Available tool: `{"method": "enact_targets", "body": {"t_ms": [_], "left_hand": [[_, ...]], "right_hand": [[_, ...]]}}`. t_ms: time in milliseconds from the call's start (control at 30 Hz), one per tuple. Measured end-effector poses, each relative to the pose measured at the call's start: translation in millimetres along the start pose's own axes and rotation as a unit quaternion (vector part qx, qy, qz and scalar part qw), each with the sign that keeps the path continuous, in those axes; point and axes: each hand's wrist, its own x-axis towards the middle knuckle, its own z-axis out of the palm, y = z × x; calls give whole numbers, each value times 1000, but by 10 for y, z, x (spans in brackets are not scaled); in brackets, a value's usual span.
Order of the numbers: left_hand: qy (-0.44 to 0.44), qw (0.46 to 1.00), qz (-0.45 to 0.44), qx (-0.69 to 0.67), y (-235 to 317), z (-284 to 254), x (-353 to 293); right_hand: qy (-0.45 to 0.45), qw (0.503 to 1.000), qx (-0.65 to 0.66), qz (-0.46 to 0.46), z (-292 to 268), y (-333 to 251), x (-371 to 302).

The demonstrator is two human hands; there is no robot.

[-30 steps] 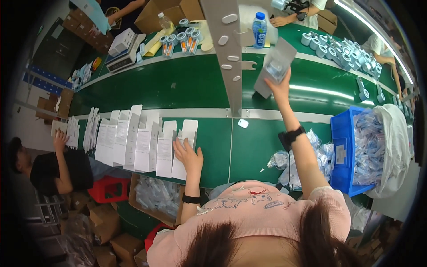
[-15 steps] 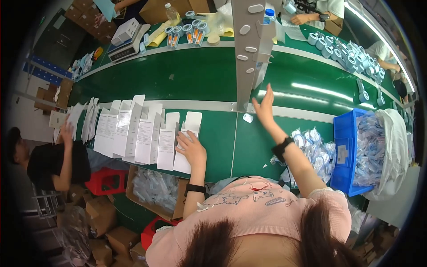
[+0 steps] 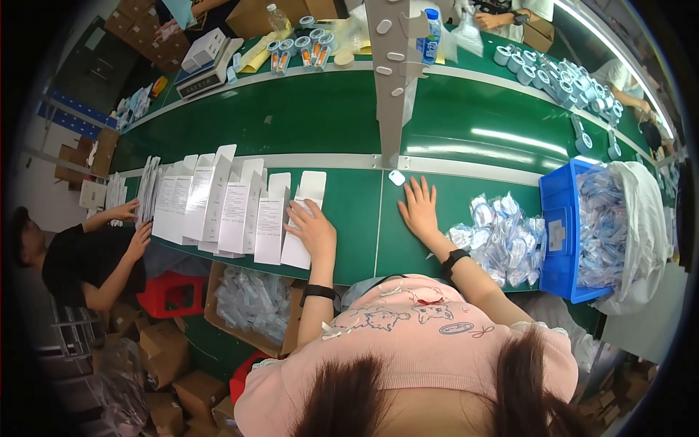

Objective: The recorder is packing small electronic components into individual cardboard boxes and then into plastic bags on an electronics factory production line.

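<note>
Resting left of the frame's centre, the left hand [image 3: 313,231] lies across the rightmost tall white cardboard box [image 3: 294,255], covering part of its face; whether it grips the box I cannot tell. Just right of centre, the right hand [image 3: 420,211] is spread and empty on the green tabletop [image 3: 353,218], fingertips near a small white rounded piece [image 3: 396,177]. Farther right, clear plastic bags [image 3: 510,244] overlap, their whitish-blue contents indistinct. At upper centre, a grey slotted metal post [image 3: 389,95] partly hides a blue-capped bottle [image 3: 431,40].
</note>
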Motion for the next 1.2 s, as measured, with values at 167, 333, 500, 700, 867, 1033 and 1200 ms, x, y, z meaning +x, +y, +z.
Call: {"method": "enact_targets", "body": {"t_ms": [167, 333, 500, 700, 867, 1033, 1200], "left_hand": [[3, 1000, 9, 7, 49, -6, -31], [8, 1000, 10, 5, 33, 16, -51], [5, 1000, 10, 6, 37, 7, -48], [-9, 1000, 1, -20, 20, 42, -24], [12, 1000, 13, -12, -20, 43, -1], [-126, 981, -27, -147, -12, -364, -42], [-184, 961, 22, -205, 271, -575, -175]], "right_hand": [[15, 1000, 7, -1, 17, 32, -10], [13, 1000, 14, 3, 20, 4, -29], [22, 1000, 16, 2, 20, 3, -31], [20, 999, 30, 12, 17, -2, -20], [-37, 994, 95, 49, -129, 79, 65], [-42, 962, 252, 95, -649, 836, 620], [149, 968, -99, 177, -941, 2169, 1255]]}}
